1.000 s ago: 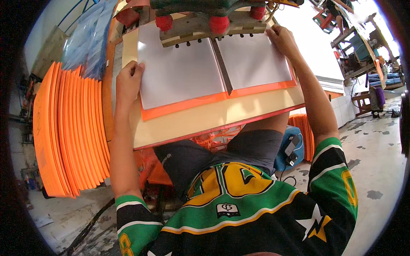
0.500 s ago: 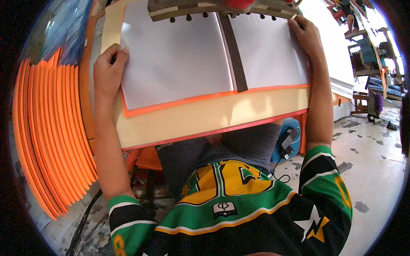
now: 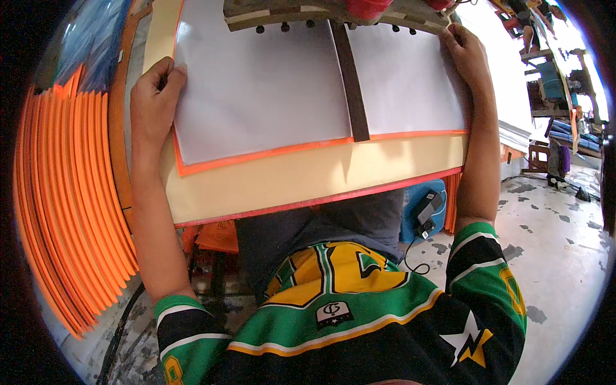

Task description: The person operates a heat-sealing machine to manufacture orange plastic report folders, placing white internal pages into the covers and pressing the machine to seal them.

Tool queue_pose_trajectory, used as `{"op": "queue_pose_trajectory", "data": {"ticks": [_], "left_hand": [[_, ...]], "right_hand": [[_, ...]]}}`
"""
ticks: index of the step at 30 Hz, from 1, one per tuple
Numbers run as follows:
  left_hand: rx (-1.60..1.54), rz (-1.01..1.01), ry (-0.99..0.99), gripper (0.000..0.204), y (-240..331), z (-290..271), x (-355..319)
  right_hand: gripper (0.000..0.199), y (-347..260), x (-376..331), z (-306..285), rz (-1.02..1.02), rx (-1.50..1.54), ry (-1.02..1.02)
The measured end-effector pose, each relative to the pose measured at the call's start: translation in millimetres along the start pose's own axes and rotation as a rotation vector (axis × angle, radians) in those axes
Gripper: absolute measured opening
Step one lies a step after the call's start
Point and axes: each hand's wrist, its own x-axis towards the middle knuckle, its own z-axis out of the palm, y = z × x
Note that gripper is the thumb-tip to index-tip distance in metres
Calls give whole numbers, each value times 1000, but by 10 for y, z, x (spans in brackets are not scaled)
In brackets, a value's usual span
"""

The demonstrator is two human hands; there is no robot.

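In the head view, one open folder, its two pale halves edged in orange, lies on the table, just back from the near edge; one dark strip runs down its middle and one bar crosses its far part. The left hand has its fingers pinching the left edge, the right hand the far right corner. It looks light, floppy and slick, best taken by both sides. One orange stack, too tight to count, stands beyond the table's left edge.
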Motion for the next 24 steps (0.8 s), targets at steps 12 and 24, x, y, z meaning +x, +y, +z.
{"op": "queue_pose_trajectory", "data": {"ticks": [12, 24], "left_hand": [[10, -15, -38, 33, -20, -5, 23], [32, -31, -88, 29, -125, -84, 39]], "right_hand": [[40, 114, 45, 9, -12, 42, -27], [42, 134, 80, 45, -21, 6, -42]]}}
